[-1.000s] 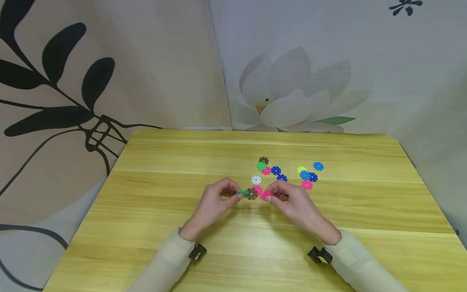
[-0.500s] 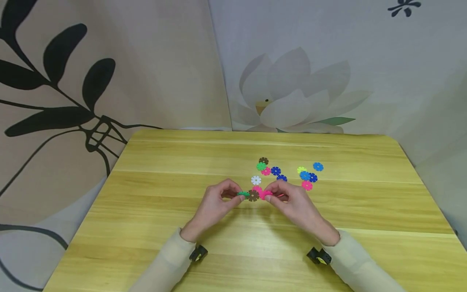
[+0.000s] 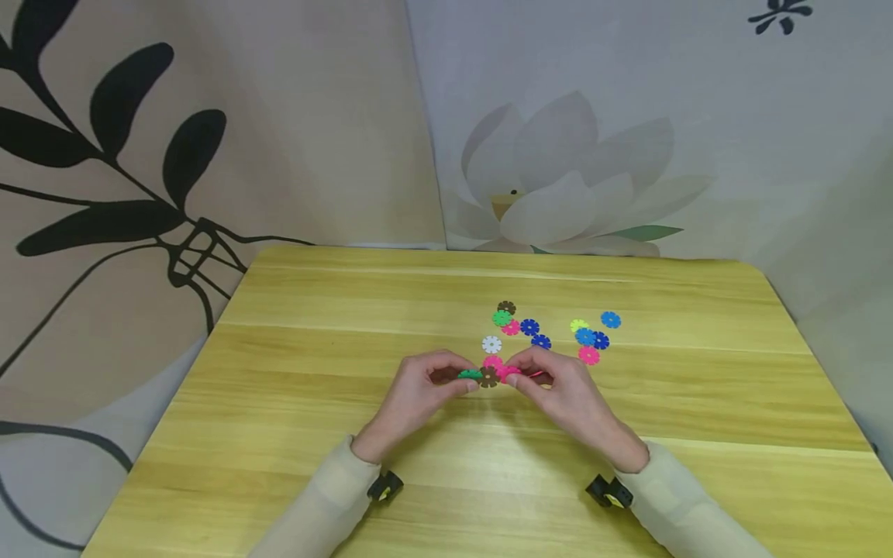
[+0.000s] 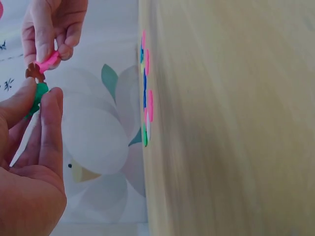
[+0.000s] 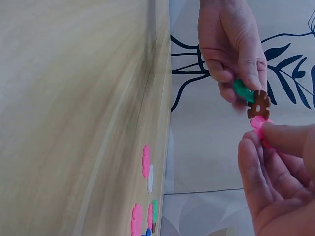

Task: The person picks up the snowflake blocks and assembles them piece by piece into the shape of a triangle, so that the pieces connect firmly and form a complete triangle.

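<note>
My left hand (image 3: 427,394) pinches a green interlocking disc (image 3: 470,374) between thumb and fingers. A brown notched disc (image 5: 259,105) is joined to the green one and stands between the two hands. From the other side, my right hand (image 3: 563,391) pinches a pink interlocking disc (image 5: 257,123), whose edge meets the brown disc's rim. Both wrist views show the three pieces in a row, held up above the table. My right fingers cover part of the pink disc. Just behind the brown disc in the head view lies another pink disc (image 3: 492,363).
On the wooden table (image 3: 293,349), a white disc (image 3: 491,344), a green disc (image 3: 502,318) and dark blue discs (image 3: 529,327) lie beyond the hands. Farther right is a cluster with a yellow disc (image 3: 578,325), a light blue disc (image 3: 610,319) and a pink disc (image 3: 589,355).
My left hand has shifted slightly right and nearer, bringing the green and brown discs closer to the pink one. Its fingers reach farther over the green disc. The right hand stays nearly still.
</note>
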A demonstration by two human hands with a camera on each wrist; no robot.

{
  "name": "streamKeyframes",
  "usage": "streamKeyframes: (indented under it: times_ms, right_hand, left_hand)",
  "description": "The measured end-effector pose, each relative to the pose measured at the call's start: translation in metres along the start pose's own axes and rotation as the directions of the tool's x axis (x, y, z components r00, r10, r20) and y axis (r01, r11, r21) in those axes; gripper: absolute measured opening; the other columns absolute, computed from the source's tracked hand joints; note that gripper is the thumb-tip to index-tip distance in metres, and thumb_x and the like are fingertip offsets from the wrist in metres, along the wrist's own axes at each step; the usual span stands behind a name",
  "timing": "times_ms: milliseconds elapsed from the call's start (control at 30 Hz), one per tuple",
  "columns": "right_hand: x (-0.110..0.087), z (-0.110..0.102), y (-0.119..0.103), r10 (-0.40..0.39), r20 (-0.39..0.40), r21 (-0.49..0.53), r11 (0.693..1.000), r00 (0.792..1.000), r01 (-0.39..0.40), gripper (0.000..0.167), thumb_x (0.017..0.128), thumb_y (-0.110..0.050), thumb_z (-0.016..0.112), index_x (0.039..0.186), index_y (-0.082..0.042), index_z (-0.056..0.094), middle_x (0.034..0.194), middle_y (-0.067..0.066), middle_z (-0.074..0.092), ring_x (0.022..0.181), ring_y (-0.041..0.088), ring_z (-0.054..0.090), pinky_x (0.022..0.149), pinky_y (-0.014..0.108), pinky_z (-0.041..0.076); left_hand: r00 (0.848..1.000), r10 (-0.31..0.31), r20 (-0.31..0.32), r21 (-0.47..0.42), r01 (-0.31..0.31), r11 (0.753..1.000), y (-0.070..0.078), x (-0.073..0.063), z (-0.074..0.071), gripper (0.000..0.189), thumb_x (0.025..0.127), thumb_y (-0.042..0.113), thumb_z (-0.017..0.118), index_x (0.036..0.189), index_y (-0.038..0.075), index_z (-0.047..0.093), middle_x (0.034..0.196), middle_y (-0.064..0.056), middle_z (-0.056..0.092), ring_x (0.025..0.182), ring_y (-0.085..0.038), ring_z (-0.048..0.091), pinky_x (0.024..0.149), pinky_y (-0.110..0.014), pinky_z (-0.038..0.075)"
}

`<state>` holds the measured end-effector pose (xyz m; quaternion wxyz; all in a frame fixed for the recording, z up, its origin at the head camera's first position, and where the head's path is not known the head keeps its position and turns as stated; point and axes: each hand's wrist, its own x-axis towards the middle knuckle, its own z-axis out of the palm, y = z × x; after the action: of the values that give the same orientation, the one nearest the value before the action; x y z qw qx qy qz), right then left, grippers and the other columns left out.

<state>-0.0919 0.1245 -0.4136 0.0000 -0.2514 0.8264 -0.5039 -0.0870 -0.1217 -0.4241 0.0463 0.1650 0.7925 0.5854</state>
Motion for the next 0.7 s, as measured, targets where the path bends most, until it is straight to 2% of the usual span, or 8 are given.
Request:
streamKeyframes:
  times_ms: [133, 233, 367, 533, 633, 700]
  right_hand:
    - [-0.0003, -0.0004, 0.0002, -0.015, -0.004, 0.001, 1.0, 1.0, 0.015, 0.01, 0.094, -0.007, 0.076, 0.103, -0.011, 0.076, 0.095, -0.002, 0.076, 0.082, 0.027, 0.074, 0.073, 0.028, 0.061]
    - [-0.0006, -0.0014, 0.0, -0.043, -0.009, -0.004, 0.999, 0.999, 0.043, 0.01, 0.093, -0.005, 0.077, 0.1, -0.011, 0.077, 0.094, 0.001, 0.077, 0.081, 0.026, 0.074, 0.072, 0.027, 0.061]
    - [-0.0014, -0.0028, -0.0007, -0.067, -0.019, -0.022, 0.998, 0.998, 0.067, 0.009, 0.092, -0.004, 0.078, 0.098, -0.011, 0.078, 0.092, 0.006, 0.077, 0.076, 0.021, 0.071, 0.066, 0.025, 0.06]
    - [-0.0011, -0.0015, -0.0005, -0.066, -0.023, -0.041, 0.997, 0.998, 0.065, 0.008, 0.092, -0.007, 0.079, 0.095, -0.014, 0.079, 0.089, 0.001, 0.077, 0.071, 0.019, 0.068, 0.06, 0.024, 0.056]
    - [-0.0009, 0.0001, -0.0007, -0.057, -0.025, -0.045, 0.997, 0.998, 0.056, 0.008, 0.091, -0.007, 0.079, 0.094, -0.014, 0.079, 0.087, -0.003, 0.076, 0.068, 0.02, 0.067, 0.056, 0.024, 0.055]
    - [-0.0011, 0.0014, 0.0001, -0.047, -0.022, -0.041, 0.998, 0.999, 0.046, 0.008, 0.091, -0.007, 0.079, 0.095, -0.014, 0.079, 0.088, -0.004, 0.076, 0.067, 0.021, 0.067, 0.055, 0.024, 0.055]
  left_hand:
    - [1.0, -0.023, -0.008, -0.008, 0.022, 1.0, 0.0013, -0.0003, 0.0011, 0.016, 0.089, 0.008, 0.081, 0.105, 0.009, 0.081, 0.106, -0.002, 0.078, 0.087, -0.015, 0.073, 0.075, -0.03, 0.062]
    - [0.999, -0.043, -0.006, 0.014, 0.043, 0.999, 0.0028, -0.0007, 0.0013, 0.015, 0.088, 0.01, 0.082, 0.103, 0.011, 0.082, 0.101, -0.002, 0.079, 0.081, -0.014, 0.072, 0.069, -0.029, 0.061]
    - [0.998, -0.064, 0.001, 0.012, 0.064, 0.998, 0.004, 0.0001, 0.0018, 0.014, 0.087, 0.009, 0.083, 0.102, 0.01, 0.082, 0.099, -0.002, 0.079, 0.08, -0.016, 0.073, 0.067, -0.03, 0.061]
    - [0.997, -0.073, -0.001, 0.043, 0.073, 0.996, 0.005, 0.0012, 0.0018, 0.014, 0.086, 0.01, 0.084, 0.1, 0.01, 0.083, 0.095, -0.001, 0.079, 0.075, -0.021, 0.072, 0.061, -0.026, 0.058]
    - [0.997, -0.071, 0.004, 0.074, 0.07, 0.995, 0.0063, 0.0016, 0.0015, 0.013, 0.086, 0.011, 0.085, 0.099, 0.01, 0.083, 0.094, 0.0, 0.079, 0.073, -0.018, 0.07, 0.06, -0.026, 0.057]
    - [0.998, -0.068, 0.015, 0.079, 0.067, 0.995, 0.0073, 0.0018, 0.0011, 0.013, 0.087, 0.01, 0.084, 0.1, 0.009, 0.082, 0.095, -0.002, 0.079, 0.076, -0.014, 0.071, 0.065, -0.026, 0.059]
